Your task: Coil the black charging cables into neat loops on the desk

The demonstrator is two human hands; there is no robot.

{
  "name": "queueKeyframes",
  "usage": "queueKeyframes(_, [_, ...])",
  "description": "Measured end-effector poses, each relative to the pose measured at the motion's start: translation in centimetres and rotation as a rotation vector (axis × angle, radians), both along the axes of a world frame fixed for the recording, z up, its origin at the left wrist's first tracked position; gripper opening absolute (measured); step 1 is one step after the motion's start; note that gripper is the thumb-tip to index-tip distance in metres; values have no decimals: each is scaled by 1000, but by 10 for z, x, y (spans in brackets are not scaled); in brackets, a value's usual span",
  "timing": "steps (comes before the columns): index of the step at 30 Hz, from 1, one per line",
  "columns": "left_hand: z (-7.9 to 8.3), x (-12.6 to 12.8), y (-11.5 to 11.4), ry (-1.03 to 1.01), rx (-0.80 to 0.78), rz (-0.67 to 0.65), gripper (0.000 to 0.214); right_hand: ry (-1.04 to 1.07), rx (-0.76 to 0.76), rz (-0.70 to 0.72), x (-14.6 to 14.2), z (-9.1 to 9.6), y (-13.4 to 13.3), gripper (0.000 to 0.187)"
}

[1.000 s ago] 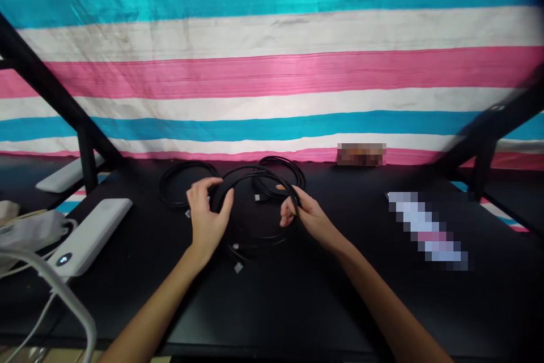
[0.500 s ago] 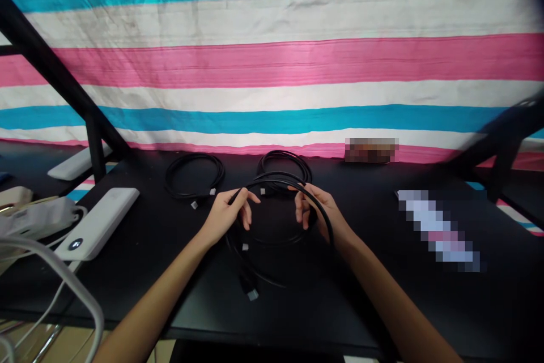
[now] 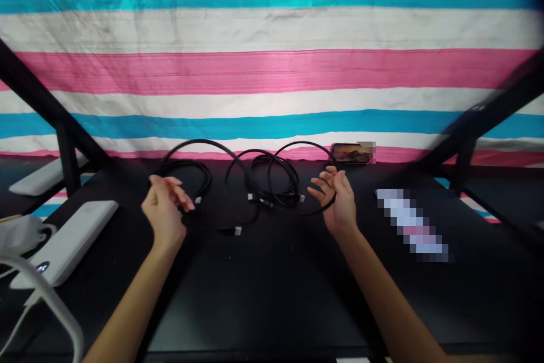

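Observation:
My left hand (image 3: pixel 164 210) and my right hand (image 3: pixel 336 200) are held apart above a black table (image 3: pixel 263 295). A black cable (image 3: pixel 204 142) runs between them in raised arcs. The left fingers are curled on one part of it. The right fingers are loosely curled with the cable lying across the palm. A silver-tipped connector (image 3: pixel 236 231) of this cable rests on the table between the hands. Behind them lie two coiled black cables, one on the left (image 3: pixel 189 173) and one in the middle (image 3: pixel 274 184).
A white power bank (image 3: pixel 68 241) lies at the left, another white bar (image 3: pixel 38 179) farther back, and white wires sit at the bottom left corner. A phone (image 3: pixel 349 153) leans against the striped cloth. A blurred-out object (image 3: pixel 412 227) lies right. Black frame struts (image 3: pixel 63 167) flank the table.
My hands have moved apart, left hand leftward and right hand rightward. The cable loop they held close together now stretches out in wide arcs. The camera tilted slightly.

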State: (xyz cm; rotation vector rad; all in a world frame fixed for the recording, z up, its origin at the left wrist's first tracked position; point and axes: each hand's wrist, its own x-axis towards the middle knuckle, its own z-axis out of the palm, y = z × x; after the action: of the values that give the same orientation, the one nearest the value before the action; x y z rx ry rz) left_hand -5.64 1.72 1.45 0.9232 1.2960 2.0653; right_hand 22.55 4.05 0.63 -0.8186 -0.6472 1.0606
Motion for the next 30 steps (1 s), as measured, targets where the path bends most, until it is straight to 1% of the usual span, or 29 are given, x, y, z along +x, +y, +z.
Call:
queueKeyframes(1, [3, -3, 0, -50, 20, 47, 41, -8, 32, -41, 3, 1, 1, 41])
queueKeyframes(4, [9, -11, 1, -169, 34, 112, 37, -44, 105, -137, 11, 7, 1, 45])
queueKeyframes(8, [12, -15, 2, -231, 43, 169, 36, -78, 179, -222, 21, 14, 0, 44])
queueKeyframes(11, [12, -16, 1, -262, 41, 166, 36, -66, 221, -250, 29, 20, 0, 45])
queueKeyframes(14, [11, -15, 1, -266, 45, 161, 37, -31, 248, -195, 35, 24, -2, 44])
queueKeyframes(16, [10, -13, 2, -240, 47, 135, 37, -19, 253, -138, 35, 25, -2, 42])
queueKeyframes(18, [7, -11, 3, -188, 50, 108, 39, -28, 254, -112, 33, 26, -3, 44])
queueKeyframes(21, [3, -7, 3, -83, 59, 91, 42, -71, 276, -144, 31, 25, -3, 45])
queueKeyframes(24, [-2, -5, 3, -3, 60, 54, 45, -141, 307, -191, 30, 25, -4, 43])
queueKeyframes(28, [-8, -4, 2, 103, 49, -94, 46, -203, 326, -196, 24, 24, -7, 40])
queueKeyframes(30, [-10, -1, 1, 193, -4, -203, 34, -211, 338, -207, 18, 22, -9, 38])
